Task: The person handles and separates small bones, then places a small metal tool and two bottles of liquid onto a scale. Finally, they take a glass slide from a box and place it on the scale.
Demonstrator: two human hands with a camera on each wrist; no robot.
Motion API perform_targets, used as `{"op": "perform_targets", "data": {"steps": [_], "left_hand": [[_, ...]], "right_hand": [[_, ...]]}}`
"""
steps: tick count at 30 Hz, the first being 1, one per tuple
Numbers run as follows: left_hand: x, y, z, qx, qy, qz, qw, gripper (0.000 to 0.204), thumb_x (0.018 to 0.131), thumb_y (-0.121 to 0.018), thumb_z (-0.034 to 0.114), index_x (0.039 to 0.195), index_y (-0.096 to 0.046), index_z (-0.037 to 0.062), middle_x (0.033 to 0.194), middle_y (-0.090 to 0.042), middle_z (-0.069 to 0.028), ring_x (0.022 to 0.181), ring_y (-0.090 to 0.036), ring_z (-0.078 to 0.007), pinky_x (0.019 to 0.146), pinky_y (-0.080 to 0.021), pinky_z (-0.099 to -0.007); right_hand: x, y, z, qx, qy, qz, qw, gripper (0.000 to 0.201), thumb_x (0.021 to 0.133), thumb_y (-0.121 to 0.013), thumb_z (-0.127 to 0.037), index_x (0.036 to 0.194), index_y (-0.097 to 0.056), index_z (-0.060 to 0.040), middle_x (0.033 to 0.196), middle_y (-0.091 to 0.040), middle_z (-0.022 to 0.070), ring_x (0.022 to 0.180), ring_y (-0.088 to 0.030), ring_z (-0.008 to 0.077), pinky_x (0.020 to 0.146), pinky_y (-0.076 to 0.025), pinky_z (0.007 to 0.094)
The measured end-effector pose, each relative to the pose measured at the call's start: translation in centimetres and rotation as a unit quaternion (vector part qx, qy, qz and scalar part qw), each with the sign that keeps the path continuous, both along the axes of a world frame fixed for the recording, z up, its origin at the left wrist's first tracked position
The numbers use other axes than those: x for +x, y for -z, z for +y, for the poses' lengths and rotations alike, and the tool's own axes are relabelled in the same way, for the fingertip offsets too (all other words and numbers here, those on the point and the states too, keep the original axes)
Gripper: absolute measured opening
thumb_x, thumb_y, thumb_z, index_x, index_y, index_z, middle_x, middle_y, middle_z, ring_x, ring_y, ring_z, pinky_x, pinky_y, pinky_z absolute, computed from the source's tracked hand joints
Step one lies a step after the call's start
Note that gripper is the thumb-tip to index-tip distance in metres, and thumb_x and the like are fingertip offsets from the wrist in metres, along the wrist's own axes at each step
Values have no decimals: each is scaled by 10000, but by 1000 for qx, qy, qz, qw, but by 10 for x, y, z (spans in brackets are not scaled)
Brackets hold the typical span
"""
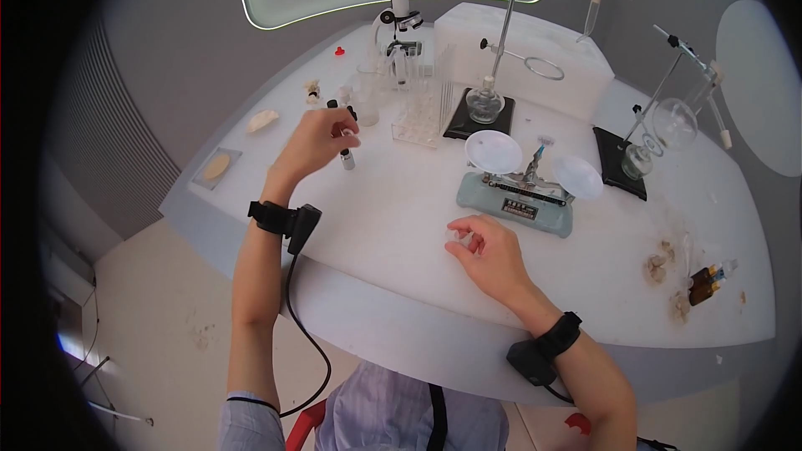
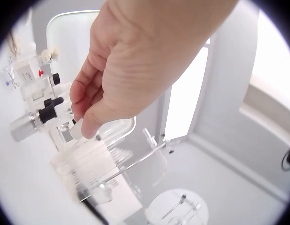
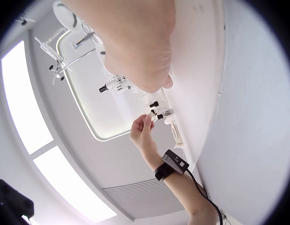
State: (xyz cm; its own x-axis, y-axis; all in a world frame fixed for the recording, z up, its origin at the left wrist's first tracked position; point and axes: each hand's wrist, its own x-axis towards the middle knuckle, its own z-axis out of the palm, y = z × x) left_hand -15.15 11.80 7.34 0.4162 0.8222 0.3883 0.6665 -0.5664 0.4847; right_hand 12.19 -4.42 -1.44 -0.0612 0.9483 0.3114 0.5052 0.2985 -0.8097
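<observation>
My left hand (image 1: 322, 144) pinches a small whitish piece (image 2: 77, 130) between thumb and fingertips, over a small glass vial (image 1: 347, 160) with a black cap. More black-capped vials (image 1: 332, 103) stand just behind that hand. In the left wrist view the vial (image 2: 24, 127) with its black top sits close to the fingertips. Over the front of the table, my right hand (image 1: 493, 259) holds a small clear piece (image 1: 452, 237) between thumb and curled fingers; its kind cannot be told. In the right wrist view that hand's fingers are mostly hidden.
A balance scale (image 1: 518, 205) with two white pans stands beyond my right hand. Behind are a test tube rack (image 1: 415, 135), a microscope (image 1: 401, 33) and stands with glass flasks (image 1: 484, 106). Brown bottles (image 1: 703, 286) lie at the right, a dish (image 1: 217, 166) at the left.
</observation>
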Motion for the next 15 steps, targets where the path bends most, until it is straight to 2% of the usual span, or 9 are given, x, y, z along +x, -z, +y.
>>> {"op": "perform_targets", "data": {"steps": [1, 2, 4, 5, 8, 10, 15], "left_hand": [[-9, -4, 3, -33, -18, -68, 997, 155, 753, -733, 14, 890, -682, -37, 804, -700, -110, 737, -671, -205, 703, -523, -320], [-18, -5, 7, -32, -19, -68, 997, 155, 753, -733, 14, 890, -682, -37, 804, -700, -110, 737, -671, -205, 703, -523, -320], [-34, -4, 15, -10, -61, -76, 995, 114, 782, -736, 48, 848, -691, -34, 754, -697, -75, 691, -652, -125, 663, -508, -268], [-40, -2, 18, -10, -61, -77, 995, 114, 782, -736, 48, 848, -691, -34, 754, -697, -75, 691, -652, -125, 663, -508, -268], [-49, 1, 21, -53, -74, -26, 996, 103, 773, -728, 48, 831, -704, -33, 720, -686, -81, 692, -652, -134, 651, -503, -251], [-44, 0, 17, -89, -64, 46, 993, 83, 752, -713, 34, 793, -697, -36, 699, -679, -85, 670, -657, -135, 603, -499, -250], [-27, 9, 15, -133, -73, 83, 985, 69, 703, -697, 17, 726, -658, -36, 674, -670, -90, 596, -661, -146, 517, -500, -274]], "right_hand": [[0, 1, 0, 0, -1, 1, 1000, 253, 786, -736, -95, 1026, -682, -35, 882, -643, 84, 644, -589, 189, 639, -490, 317], [0, 1, 0, 1, 1, 3, 1000, 253, 786, -736, -95, 1026, -681, -37, 882, -644, 84, 644, -591, 189, 639, -490, 318], [0, 1, 0, 3, 2, 4, 1000, 252, 785, -736, -96, 1025, -681, -38, 883, -644, 84, 644, -593, 189, 638, -490, 318], [-1, 0, 0, 2, 4, -1, 1000, 251, 784, -737, -96, 1023, -681, -41, 882, -645, 85, 645, -594, 188, 638, -491, 318], [-1, 1, 0, 0, 6, -1, 1000, 250, 783, -739, -95, 1021, -681, -44, 880, -645, 85, 649, -596, 187, 639, -491, 316], [-1, 2, 1, -2, 5, 5, 1000, 250, 782, -740, -94, 1020, -681, -45, 879, -645, 85, 651, -598, 187, 639, -490, 315], [-1, 1, 0, 4, 5, -2, 1000, 257, 780, -741, -85, 1025, -677, -40, 873, -641, 89, 642, -595, 185, 636, -488, 313]]}}
